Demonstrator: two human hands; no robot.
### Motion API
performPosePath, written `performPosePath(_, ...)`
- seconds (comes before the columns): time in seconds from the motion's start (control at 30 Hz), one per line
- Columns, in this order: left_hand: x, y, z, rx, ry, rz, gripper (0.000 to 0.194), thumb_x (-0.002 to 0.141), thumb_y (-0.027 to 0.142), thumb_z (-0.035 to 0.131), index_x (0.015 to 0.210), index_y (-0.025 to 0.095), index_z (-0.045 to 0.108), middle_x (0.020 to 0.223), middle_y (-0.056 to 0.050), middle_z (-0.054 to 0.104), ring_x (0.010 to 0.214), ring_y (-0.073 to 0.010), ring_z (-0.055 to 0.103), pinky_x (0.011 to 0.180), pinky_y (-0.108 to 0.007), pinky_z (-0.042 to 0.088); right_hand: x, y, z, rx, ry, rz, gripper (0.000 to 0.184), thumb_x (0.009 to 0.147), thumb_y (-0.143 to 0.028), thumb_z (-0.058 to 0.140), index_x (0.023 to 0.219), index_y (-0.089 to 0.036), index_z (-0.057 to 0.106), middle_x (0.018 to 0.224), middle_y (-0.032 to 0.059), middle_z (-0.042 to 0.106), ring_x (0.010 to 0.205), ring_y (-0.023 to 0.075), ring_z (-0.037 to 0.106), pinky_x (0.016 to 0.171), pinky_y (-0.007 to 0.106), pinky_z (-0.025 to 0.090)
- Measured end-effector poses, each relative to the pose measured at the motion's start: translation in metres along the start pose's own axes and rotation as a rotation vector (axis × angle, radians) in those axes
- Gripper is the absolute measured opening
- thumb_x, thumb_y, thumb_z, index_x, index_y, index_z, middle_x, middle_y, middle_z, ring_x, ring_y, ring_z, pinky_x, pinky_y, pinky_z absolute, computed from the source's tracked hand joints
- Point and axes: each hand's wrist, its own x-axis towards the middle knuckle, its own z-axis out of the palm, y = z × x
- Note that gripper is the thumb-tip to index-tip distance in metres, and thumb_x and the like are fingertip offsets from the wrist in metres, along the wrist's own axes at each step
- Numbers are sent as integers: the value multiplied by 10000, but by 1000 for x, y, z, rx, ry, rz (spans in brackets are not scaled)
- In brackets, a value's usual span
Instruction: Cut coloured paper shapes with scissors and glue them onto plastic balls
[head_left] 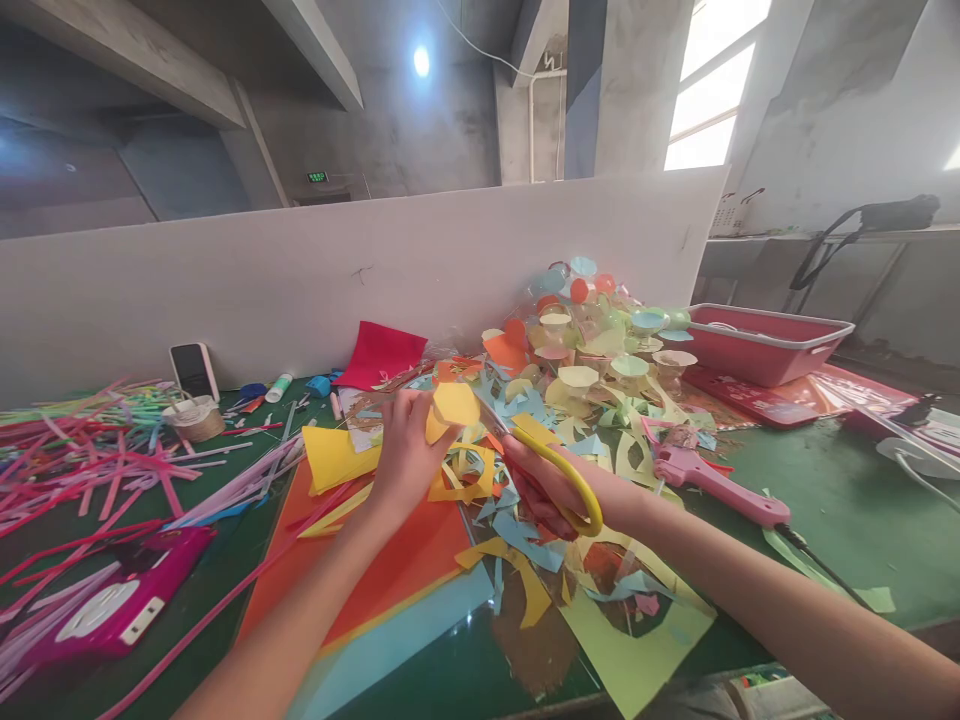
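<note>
My left hand (409,440) pinches a rounded piece of yellow paper (456,404) by its left side, above the heap of cuttings. A pair of scissors (559,465) with yellow handles is gripped in my right hand (544,485). Its blades point up and left, towards the edge of the yellow piece; whether they touch it I cannot tell. Below the hands lie yellow paper scraps (465,475) and blue paper scraps (525,535). Orange paper sheets (405,560) are under my left wrist, with a light blue sheet (405,640) at their lower edge.
A pink glue gun (720,485) with a cable lies right of my right hand. Paper-topped clear cups (577,330) pile up behind. A red basin (772,345) stands back right. Left are pink strips (97,460), a magenta device (127,600) and a phone (193,370). A white panel (262,290) closes the back.
</note>
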Motion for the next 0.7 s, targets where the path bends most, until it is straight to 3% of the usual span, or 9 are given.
performPosePath(0.13, 0, 3, 1, -8, -6, -3, 244, 839, 322, 636, 1032, 240, 511, 1012, -63, 495, 983, -261, 471, 870, -397, 429, 2, 1, 1, -31, 13, 45, 649, 831, -789, 341, 513, -225, 375, 318, -48, 365, 299, 101, 391, 370, 252, 377)
performPosePath(0.3, 4, 5, 1, -19, 48, -68, 256, 838, 425, 631, 883, 222, 481, 916, -56, 477, 918, -257, 483, 814, -392, 439, -6, -9, 2, 5, 16, 26, 610, 842, -782, 319, 600, -226, 381, 370, -63, 360, 326, 93, 363, 383, 239, 364)
performPosePath(0.53, 4, 3, 1, -61, 82, -89, 230, 903, 446, 512, 880, 221, 471, 952, -82, 486, 991, -280, 481, 909, -467, 405, -16, -16, 0, 84, -207, -25, 598, 839, -797, 285, 752, -216, 395, 576, -74, 337, 454, 79, 327, 461, 225, 325)
performPosePath(0.7, 3, 5, 0, -185, -30, -197, 266, 888, 485, 525, 901, 229, 454, 885, -55, 514, 891, -258, 528, 788, -406, 443, -10, -6, -3, 102, -255, -54, 579, 843, -789, 302, 779, -222, 399, 599, -71, 336, 475, 86, 337, 458, 229, 315)
